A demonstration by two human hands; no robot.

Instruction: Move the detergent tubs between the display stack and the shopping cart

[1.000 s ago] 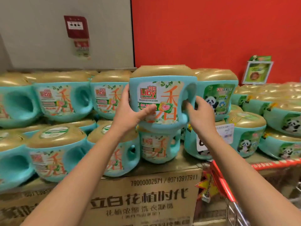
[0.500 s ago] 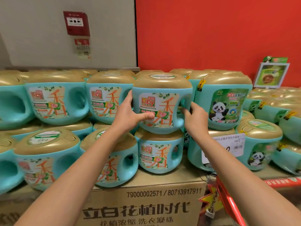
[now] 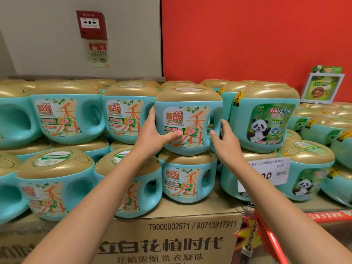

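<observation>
The tub [image 3: 188, 121] is blue-green with a gold lid and a label with big orange writing. It sits in the top row of the stack, right on the gold lid of another tub [image 3: 187, 180] just like it.

The left hand [image 3: 152, 136] grips the tub's left side. Its thumb lies flat on the label and its fingers wrap round the side, close together. The right hand [image 3: 226, 141] grips the right side, where the tub has a loop handle. Its thumb touches the front of the handle and its fingers curl in behind it.

Just right of the tub stands a panda tub [image 3: 264, 121], very close to it. Left of the tub there are more tubs with orange writing [image 3: 123, 119] in two rows. Below the tub and to its right, a white price tag [image 3: 266, 174] hangs in front of the low panda tubs.

Under the tub, below the whole stack, is a brown cardboard box [image 3: 171, 242] with black numbers and writing. The red cart handle [image 3: 270, 239] shows low down, to the right of the tub, under the right arm.

Behind the tub is a red wall [image 3: 247, 35]. Up and left of the tub, a red alarm box [image 3: 91, 24] hangs on a grey wall [image 3: 47, 44]. Far right of the tub stands a small green sign [image 3: 322, 88].
</observation>
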